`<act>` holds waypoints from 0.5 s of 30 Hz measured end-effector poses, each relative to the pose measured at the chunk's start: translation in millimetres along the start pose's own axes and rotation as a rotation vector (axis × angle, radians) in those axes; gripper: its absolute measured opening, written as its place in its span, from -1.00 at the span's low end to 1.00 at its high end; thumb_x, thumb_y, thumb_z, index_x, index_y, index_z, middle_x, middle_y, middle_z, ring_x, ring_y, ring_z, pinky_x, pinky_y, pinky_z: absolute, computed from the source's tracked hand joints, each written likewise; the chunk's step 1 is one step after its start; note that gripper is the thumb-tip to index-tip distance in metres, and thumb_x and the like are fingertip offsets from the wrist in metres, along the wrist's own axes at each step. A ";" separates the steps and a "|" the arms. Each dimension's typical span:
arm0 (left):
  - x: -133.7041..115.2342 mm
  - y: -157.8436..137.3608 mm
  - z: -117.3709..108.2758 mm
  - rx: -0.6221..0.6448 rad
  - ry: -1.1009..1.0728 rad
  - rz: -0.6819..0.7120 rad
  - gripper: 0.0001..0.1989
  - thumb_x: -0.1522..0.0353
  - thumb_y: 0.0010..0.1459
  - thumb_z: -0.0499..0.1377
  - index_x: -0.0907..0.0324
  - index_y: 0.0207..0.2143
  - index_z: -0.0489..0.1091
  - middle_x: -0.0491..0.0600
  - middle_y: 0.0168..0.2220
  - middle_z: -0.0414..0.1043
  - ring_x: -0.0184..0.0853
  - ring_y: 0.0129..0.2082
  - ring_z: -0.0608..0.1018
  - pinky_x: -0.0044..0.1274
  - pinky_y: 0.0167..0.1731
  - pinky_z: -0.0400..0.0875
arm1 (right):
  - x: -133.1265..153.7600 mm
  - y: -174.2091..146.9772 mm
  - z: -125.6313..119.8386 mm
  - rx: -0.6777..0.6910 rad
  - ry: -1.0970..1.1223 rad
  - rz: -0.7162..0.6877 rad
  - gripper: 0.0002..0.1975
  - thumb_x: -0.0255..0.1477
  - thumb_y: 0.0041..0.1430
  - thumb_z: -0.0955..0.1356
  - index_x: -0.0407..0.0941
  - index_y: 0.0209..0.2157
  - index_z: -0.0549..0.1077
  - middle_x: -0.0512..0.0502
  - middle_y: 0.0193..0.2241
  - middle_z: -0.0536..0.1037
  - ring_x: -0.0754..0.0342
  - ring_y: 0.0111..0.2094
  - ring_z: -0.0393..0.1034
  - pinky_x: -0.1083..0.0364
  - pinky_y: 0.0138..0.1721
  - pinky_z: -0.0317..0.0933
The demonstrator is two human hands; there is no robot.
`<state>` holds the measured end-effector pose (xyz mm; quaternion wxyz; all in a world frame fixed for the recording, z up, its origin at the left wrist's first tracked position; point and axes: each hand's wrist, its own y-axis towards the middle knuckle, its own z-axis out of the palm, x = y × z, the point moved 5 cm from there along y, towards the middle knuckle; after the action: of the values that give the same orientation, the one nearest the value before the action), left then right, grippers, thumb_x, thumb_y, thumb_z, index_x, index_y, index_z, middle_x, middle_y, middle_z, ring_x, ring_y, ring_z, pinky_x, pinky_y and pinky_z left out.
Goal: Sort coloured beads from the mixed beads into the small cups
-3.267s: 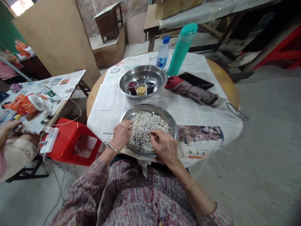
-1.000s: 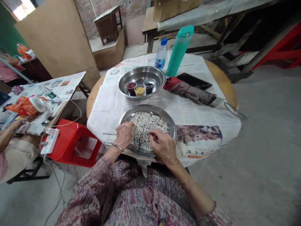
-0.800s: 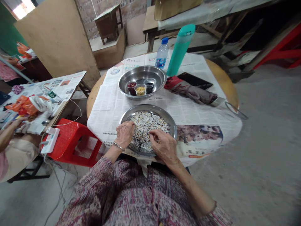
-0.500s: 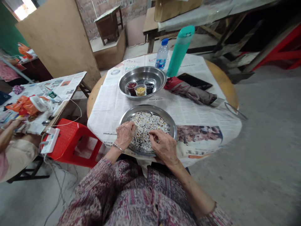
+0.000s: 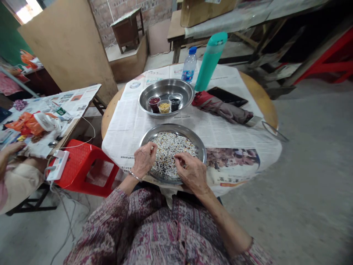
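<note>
Shifting slightly left over the round steel tray (image 5: pixel 193 134) since half a second ago, the left hand (image 5: pixel 144 159) is curling its thumb and fingers inward, and from my distant seat I am failing to make out whether anything is sitting between the tips. Meanwhile the right hand (image 5: pixel 192 171) is staying where it was, thumb and forefinger bending toward each other just over the mixed grains (image 5: pixel 171 150); I am not managing to tell whether they are pinching something either. Those grains, mostly white with black and yellow among them, are lying spread across the tray, which is resting on newspaper (image 5: pixel 124 129) at the near side of the round table (image 5: pixel 260 95). Around the left wrist a silver bracelet (image 5: pixel 135 176) is circling. Beyond the tray I am seeing a deeper steel basin (image 5: pixel 165 86) holding three clear cups: the red-filled cup (image 5: pixel 154 104) is standing at left, the yellow-filled cup (image 5: pixel 164 107) between, the black-filled cup (image 5: pixel 175 103) at right. Behind the basin a clear bottle (image 5: pixel 189 66) is standing beside a teal flask (image 5: pixel 211 62), and to the right a folded umbrella (image 5: pixel 226 108) is lying by a dark flat object (image 5: pixel 228 96)
</note>
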<state>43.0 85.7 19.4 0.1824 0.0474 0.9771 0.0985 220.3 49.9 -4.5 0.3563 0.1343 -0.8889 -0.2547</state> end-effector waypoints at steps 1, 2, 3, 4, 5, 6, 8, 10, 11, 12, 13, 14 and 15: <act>1.0 -0.5 -1.8 -0.016 -0.043 0.004 -0.85 0.38 0.34 0.10 0.17 -0.25 0.47 -0.13 -0.51 0.45 -0.41 -0.49 0.46 -0.57 -0.37 0.21 | -0.3 -0.1 0.2 0.001 -0.001 0.002 -0.84 -0.50 0.23 0.29 -0.11 -0.31 0.53 -0.06 -0.36 0.65 0.05 -0.37 0.51 0.10 -0.28 0.22; 2.4 -0.9 -3.5 -0.034 -0.089 0.004 -0.86 0.38 0.33 0.11 0.18 -0.26 0.47 -0.15 -0.53 0.42 -0.43 -0.51 0.43 -0.57 -0.39 0.20 | -0.5 -0.2 0.4 0.001 -0.003 0.004 -0.84 -0.50 0.23 0.29 -0.11 -0.31 0.53 -0.06 -0.36 0.65 0.04 -0.36 0.52 0.10 -0.28 0.23; 4.1 -1.2 -4.9 -0.051 -0.137 0.001 -0.86 0.38 0.32 0.12 0.19 -0.28 0.47 -0.16 -0.56 0.38 -0.44 -0.54 0.40 -0.58 -0.40 0.18 | -0.7 -0.3 0.5 0.000 -0.003 0.004 -0.83 -0.50 0.23 0.29 -0.11 -0.31 0.53 -0.06 -0.36 0.65 0.04 -0.36 0.52 0.10 -0.27 0.23; 6.1 -1.5 -5.8 -0.065 -0.183 -0.005 -0.85 0.38 0.31 0.13 0.20 -0.30 0.47 -0.18 -0.58 0.34 -0.45 -0.56 0.37 -0.58 -0.42 0.16 | -0.7 -0.3 0.7 0.001 -0.003 0.004 -0.83 -0.50 0.23 0.29 -0.11 -0.31 0.53 -0.07 -0.36 0.65 0.04 -0.36 0.52 0.10 -0.27 0.23; 8.0 -1.7 -6.2 -0.075 -0.226 -0.014 -0.85 0.38 0.30 0.13 0.20 -0.31 0.47 -0.19 -0.60 0.31 -0.46 -0.57 0.34 -0.58 -0.43 0.15 | -0.7 -0.3 0.8 0.001 -0.001 0.004 -0.83 -0.50 0.23 0.29 -0.11 -0.32 0.53 -0.07 -0.36 0.65 0.04 -0.36 0.52 0.10 -0.27 0.24; 9.8 -1.8 -6.2 -0.082 -0.262 -0.023 -0.84 0.38 0.29 0.13 0.20 -0.33 0.48 -0.20 -0.61 0.29 -0.47 -0.58 0.32 -0.58 -0.44 0.14 | -0.6 -0.2 0.8 0.003 0.002 0.003 -0.83 -0.50 0.23 0.28 -0.11 -0.32 0.53 -0.07 -0.36 0.66 0.04 -0.36 0.52 0.10 -0.27 0.24; 12.2 -1.7 -5.7 -0.088 -0.310 -0.035 -0.83 0.37 0.28 0.13 0.21 -0.34 0.49 -0.20 -0.62 0.26 -0.47 -0.59 0.30 -0.57 -0.45 0.13 | -0.8 0.1 0.8 0.008 0.008 0.007 -0.83 -0.49 0.23 0.28 -0.10 -0.32 0.53 -0.06 -0.36 0.65 0.04 -0.37 0.51 0.10 -0.27 0.24; 12.4 -1.5 -6.1 -0.092 -0.345 -0.037 -0.82 0.35 0.26 0.14 0.22 -0.33 0.50 -0.20 -0.62 0.24 -0.47 -0.59 0.28 -0.57 -0.45 0.13 | -1.2 0.3 0.9 0.018 0.015 0.011 -0.83 -0.49 0.23 0.28 -0.10 -0.32 0.53 -0.06 -0.37 0.65 0.06 -0.39 0.50 0.10 -0.28 0.24; 12.0 -1.6 -6.8 -0.092 -0.369 -0.038 -0.82 0.34 0.26 0.14 0.22 -0.33 0.50 -0.20 -0.62 0.24 -0.47 -0.59 0.28 -0.57 -0.45 0.13 | -1.4 0.3 0.9 0.021 0.019 0.012 -0.83 -0.49 0.23 0.28 -0.10 -0.31 0.53 -0.06 -0.37 0.65 0.06 -0.40 0.49 0.10 -0.29 0.23; 11.5 -1.8 -8.0 -0.090 -0.401 -0.044 -0.81 0.33 0.25 0.14 0.22 -0.33 0.51 -0.19 -0.62 0.25 -0.47 -0.59 0.27 -0.57 -0.45 0.13 | -1.5 0.3 1.0 0.023 0.020 0.009 -0.83 -0.49 0.23 0.28 -0.10 -0.31 0.53 -0.06 -0.37 0.65 0.06 -0.40 0.49 0.10 -0.29 0.23; 11.0 -2.2 -9.5 -0.083 -0.443 -0.057 -0.80 0.32 0.25 0.14 0.23 -0.32 0.52 -0.18 -0.61 0.27 -0.46 -0.58 0.28 -0.57 -0.45 0.14 | -1.5 0.1 1.0 0.024 0.019 0.004 -0.83 -0.49 0.23 0.28 -0.11 -0.31 0.53 -0.06 -0.37 0.65 0.06 -0.40 0.49 0.10 -0.29 0.23; 10.5 -2.9 -11.3 -0.071 -0.493 -0.075 -0.78 0.30 0.25 0.13 0.23 -0.32 0.53 -0.17 -0.59 0.30 -0.46 -0.57 0.29 -0.57 -0.45 0.16 | -1.5 -0.1 1.0 0.022 0.015 0.000 -0.82 -0.49 0.23 0.28 -0.11 -0.31 0.53 -0.06 -0.36 0.65 0.06 -0.39 0.49 0.10 -0.28 0.23; 10.0 -3.8 -13.3 -0.057 -0.548 -0.098 -0.77 0.29 0.25 0.13 0.22 -0.31 0.54 -0.15 -0.57 0.33 -0.45 -0.55 0.31 -0.57 -0.45 0.18 | -1.4 -0.5 1.0 0.019 0.008 -0.003 -0.82 -0.49 0.23 0.28 -0.11 -0.31 0.53 -0.07 -0.36 0.65 0.06 -0.39 0.49 0.10 -0.28 0.23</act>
<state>28.6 80.9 27.2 0.4457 0.0198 0.8893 0.1004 220.6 50.5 -6.2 0.3584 0.1401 -0.8896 -0.2461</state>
